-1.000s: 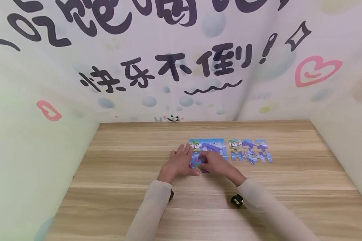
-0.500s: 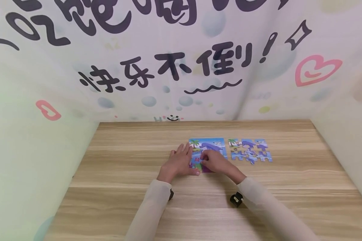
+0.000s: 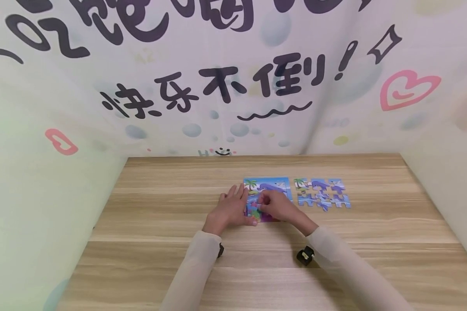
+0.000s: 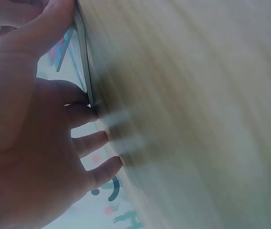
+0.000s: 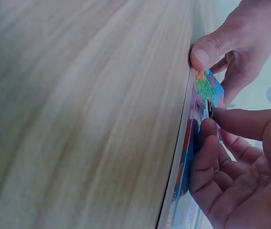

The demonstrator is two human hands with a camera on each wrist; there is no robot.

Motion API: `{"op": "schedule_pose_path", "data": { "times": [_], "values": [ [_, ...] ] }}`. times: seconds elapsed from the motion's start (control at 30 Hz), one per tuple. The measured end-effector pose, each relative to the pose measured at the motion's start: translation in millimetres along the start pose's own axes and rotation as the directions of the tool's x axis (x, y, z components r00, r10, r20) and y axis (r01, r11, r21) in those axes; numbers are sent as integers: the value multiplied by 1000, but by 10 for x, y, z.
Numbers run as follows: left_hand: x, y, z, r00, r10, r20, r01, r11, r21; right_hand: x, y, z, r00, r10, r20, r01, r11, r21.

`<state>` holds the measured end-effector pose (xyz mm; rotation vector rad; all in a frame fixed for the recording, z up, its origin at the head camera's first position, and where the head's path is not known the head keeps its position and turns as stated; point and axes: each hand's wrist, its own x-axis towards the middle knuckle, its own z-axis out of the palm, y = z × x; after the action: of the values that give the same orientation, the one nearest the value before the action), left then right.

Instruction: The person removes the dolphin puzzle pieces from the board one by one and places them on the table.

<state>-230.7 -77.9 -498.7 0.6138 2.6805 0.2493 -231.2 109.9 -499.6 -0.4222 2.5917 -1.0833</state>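
A jigsaw board (image 3: 266, 180) with a dolphin and palm-tree picture lies on the wooden table. My left hand (image 3: 230, 210) rests along its left side, fingers extended, with the thumb (image 5: 204, 56) at the near corner. My right hand (image 3: 278, 206) is over the lower middle of the board. Its thumb and curled index finger pinch the edge of a jigsaw piece (image 5: 206, 87) with a green and orange coral picture. That piece stands tilted up from the board at the near left corner. My right hand hides part of the picture.
Right of the board, several separated jigsaw pieces (image 3: 319, 185) lie in two rows on the table (image 3: 171, 198). A printed cloth wall (image 3: 171, 138) rises behind the table's back edge, with side walls left and right.
The coral piece at the board's near left corner has tilted up, and a dark gap shows at its left. My right fingers have shifted slightly; my left hand has stayed in place.
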Motion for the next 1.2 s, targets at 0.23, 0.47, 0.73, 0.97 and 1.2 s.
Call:
{"op": "schedule_pose_path", "data": {
  "times": [0.23, 0.47, 0.73, 0.97, 1.2],
  "values": [
    [-1, 5, -8, 1000, -3, 1, 3, 1000, -1, 0, 52, 0, 1000, 16, -1, -16, 994, 107],
    [-9, 4, -18, 1000, -3, 21, 4, 1000, -8, -54, 136, -130, 996, 85, 8, -85, 976, 203],
    [-10, 5, -9, 1000, -11, 25, 12, 1000, -12, -236, 349, -345, 985, 171, 19, -166, 918, 359],
    [-6, 5, -3, 999, -16, 27, 17, 1000, -21, -410, 533, -478, 976, 215, 21, -207, 905, 373],
    [2, 11, 6, 999, -28, 29, 28, 999, -33, -584, 729, -610, 974, 226, 1, -215, 925, 313]
  ]
}}
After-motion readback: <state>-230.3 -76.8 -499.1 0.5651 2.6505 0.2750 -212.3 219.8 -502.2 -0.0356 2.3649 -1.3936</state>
